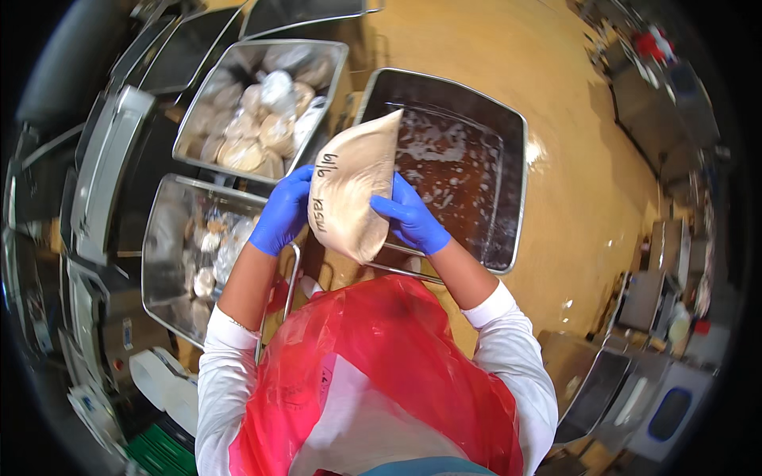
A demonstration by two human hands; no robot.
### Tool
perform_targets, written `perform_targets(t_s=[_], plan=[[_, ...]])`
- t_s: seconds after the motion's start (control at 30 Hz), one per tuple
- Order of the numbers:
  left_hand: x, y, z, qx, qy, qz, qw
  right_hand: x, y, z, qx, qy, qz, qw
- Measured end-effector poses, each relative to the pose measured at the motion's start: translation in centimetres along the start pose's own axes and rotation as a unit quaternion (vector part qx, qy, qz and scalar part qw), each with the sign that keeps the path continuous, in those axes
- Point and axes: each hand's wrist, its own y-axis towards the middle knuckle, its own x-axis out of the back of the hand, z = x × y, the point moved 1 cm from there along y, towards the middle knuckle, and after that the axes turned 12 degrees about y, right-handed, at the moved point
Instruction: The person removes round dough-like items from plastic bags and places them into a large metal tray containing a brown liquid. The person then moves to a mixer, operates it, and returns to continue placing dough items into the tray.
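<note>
My left hand (286, 211), in a blue glove, grips the left edge of a filled plastic bag (351, 190) of a pale, creamy substance, marked with black handwriting. On the bag's right side, my right hand (414, 214), gloved alike, holds on with its thumb across the front. The bag is raised in front of my red plastic apron (381, 333), its pointed end overlapping the near left part of a deep metal tub (525, 154). Reddish-brown liquid with whitish foam (443, 172) lies in that tub.
Left of the bag stands a metal bin (342, 65) with pale filled bags (262, 125). A nearer metal bin (152, 238) contains crumpled clear plastic and pale pieces. A bent metal handle (293, 273) rises beside my left forearm. A green crate (161, 452) sits at lower left.
</note>
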Motion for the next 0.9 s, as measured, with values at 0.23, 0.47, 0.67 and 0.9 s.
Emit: perform_targets(t_s=[0.23, 0.47, 0.67, 0.9], plan=[[-17.9, 6.0, 2.2, -0.214, 0.523, -0.020, 0.825, 11.9, -7.8, 8.3, 0.147, -0.172, -0.154, 0.962], [-23.1, 12.9, 8.2, -0.135, 0.456, 0.023, 0.879, 16.2, -11.0, 11.6, 0.177, -0.268, -0.234, 0.918], [-26.1, 14.4, 6.5, -0.134, 0.526, 0.075, 0.836, 16.8, -11.6, 13.7, 0.159, -0.420, -0.319, 0.835], [-23.6, 16.8, 7.1, -0.050, 0.344, 0.159, 0.924, 13.6, -10.4, 15.8, 0.247, -0.741, -0.243, 0.575]])
